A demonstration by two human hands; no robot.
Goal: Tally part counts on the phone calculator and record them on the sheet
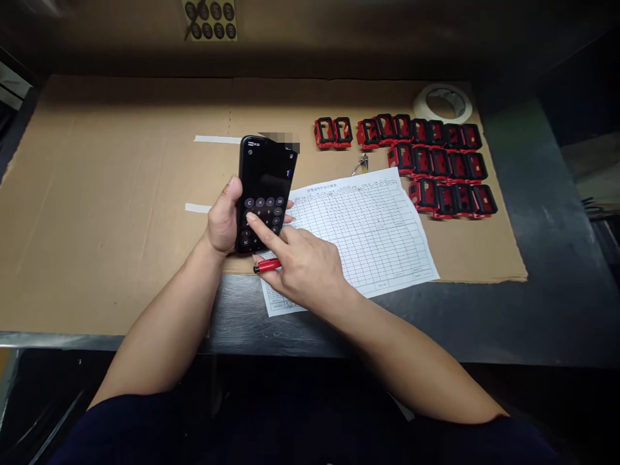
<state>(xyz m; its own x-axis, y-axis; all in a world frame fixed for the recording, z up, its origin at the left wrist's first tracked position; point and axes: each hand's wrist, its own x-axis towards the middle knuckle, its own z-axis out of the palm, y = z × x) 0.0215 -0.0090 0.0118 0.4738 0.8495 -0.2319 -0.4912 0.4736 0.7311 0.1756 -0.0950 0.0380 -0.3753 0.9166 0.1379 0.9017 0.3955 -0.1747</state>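
My left hand (pixel 225 218) grips a black smartphone (pixel 264 169), thumb along its left edge and fingertips showing at its right. A calculator with a "1" entered is on the screen. With its index finger stretched onto the keypad, my right hand (pixel 310 265) also holds a red pen (pixel 267 265) with a dark end, tucked between the thumb and the curled fingers. Below and to the right of the phone lies a printed form (pixel 363 232) with a ruled grid, partly covered by my right hand.
Rows of red-and-black plastic frames (pixel 438 161) stand at the right on the cardboard sheet (pixel 121 194). Behind them is a tape roll (pixel 420 105). Nail clippers (pixel 361 164) lie by the form's top edge. White tape strips (pixel 217 139) and a sticker sheet (pixel 210 19) are further left.
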